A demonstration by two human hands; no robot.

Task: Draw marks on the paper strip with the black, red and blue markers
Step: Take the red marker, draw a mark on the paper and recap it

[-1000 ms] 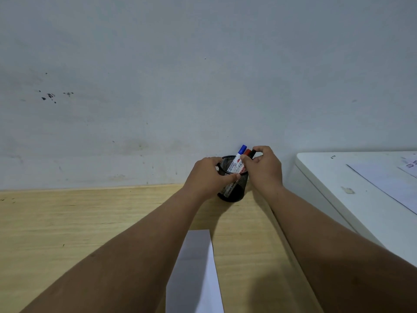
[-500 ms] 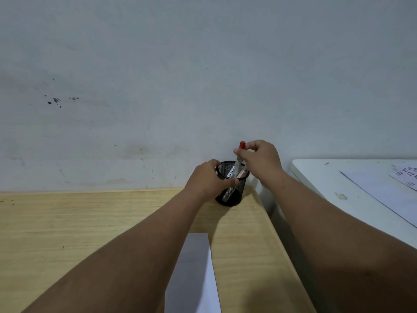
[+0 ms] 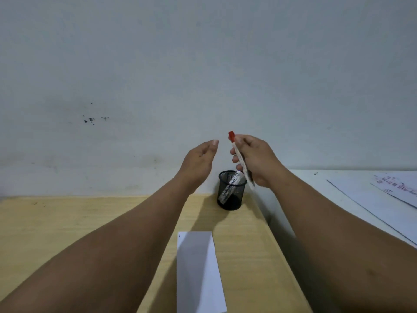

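My right hand (image 3: 259, 161) grips a red-capped marker (image 3: 237, 152) and holds it tilted in the air above and to the right of a black mesh pen cup (image 3: 231, 190). The red cap points up. At least one more marker (image 3: 230, 185) leans inside the cup; its cap colour is hidden. My left hand (image 3: 200, 161) hovers open to the left of the red marker, above the cup, holding nothing. A white paper strip (image 3: 198, 272) lies lengthwise on the wooden desk (image 3: 67, 227) between my forearms, with a short black mark at its far left corner.
A plain wall stands right behind the cup. To the right, a white table (image 3: 334, 193) adjoins the desk, with printed sheets (image 3: 394, 186) on it. The wooden desk's right edge runs just right of the cup and strip.
My right hand has pulled the red marker out of the cup and raised it. My left hand has let go of the cup and lifted up, open.
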